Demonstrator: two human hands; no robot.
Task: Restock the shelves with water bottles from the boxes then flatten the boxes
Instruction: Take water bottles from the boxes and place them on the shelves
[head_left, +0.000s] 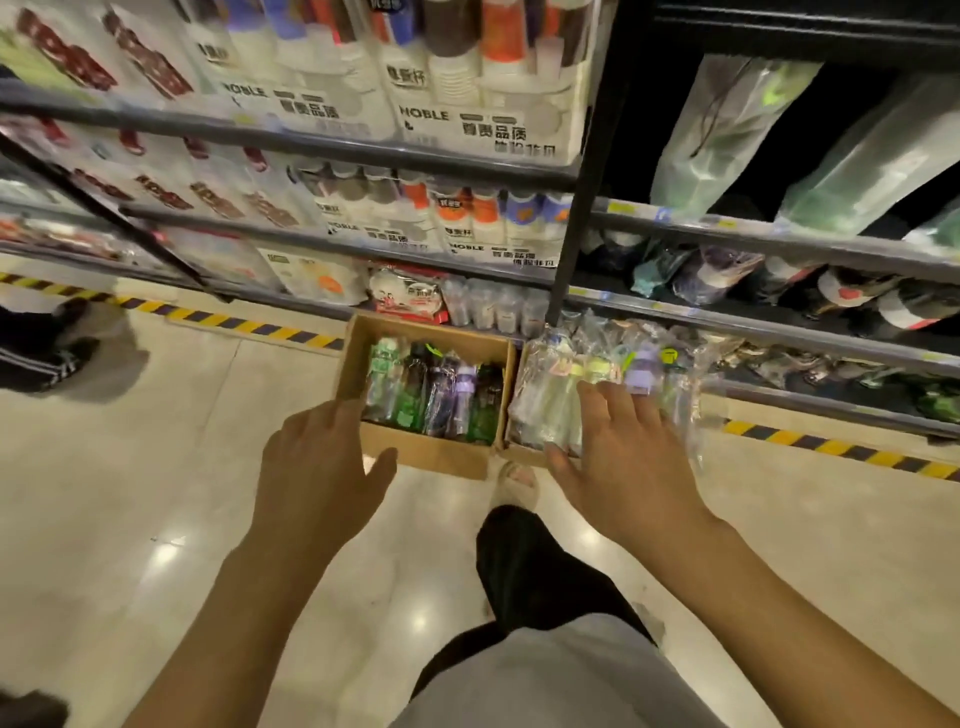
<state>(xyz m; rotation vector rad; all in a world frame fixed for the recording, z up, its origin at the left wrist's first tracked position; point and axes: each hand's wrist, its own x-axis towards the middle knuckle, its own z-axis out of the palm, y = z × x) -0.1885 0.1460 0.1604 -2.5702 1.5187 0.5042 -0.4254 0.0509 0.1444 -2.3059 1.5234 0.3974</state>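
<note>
grey shirt low in frame, both hands out over two full boxes

grey shirt (545, 686) filled the bottom centre, with both forearms running up from it. the likeliest trouble, by my judgement: the wrapped bottles (561, 384) in the right box (524, 454) were in loose, slick plastic and heaped above the rim. a grab at wrap alone could let one slide out onto the hard floor (130, 493) or tip its neighbours. the sandalled foot (514, 483) was just below both boxes and could nudge them.

the left box (426, 457), mid-frame, held green and purple bottles (436, 395) packed upright. the left hand (317, 467) hung over its near left corner, fingers straight and spread, gripping nothing. the right hand (623, 457) was spread over the wrapped bottles, holding nothing. whether its tips touched the wrap could not be told. the shelves (779, 332) ran across the right of the frame, just beyond the boxes.
</note>
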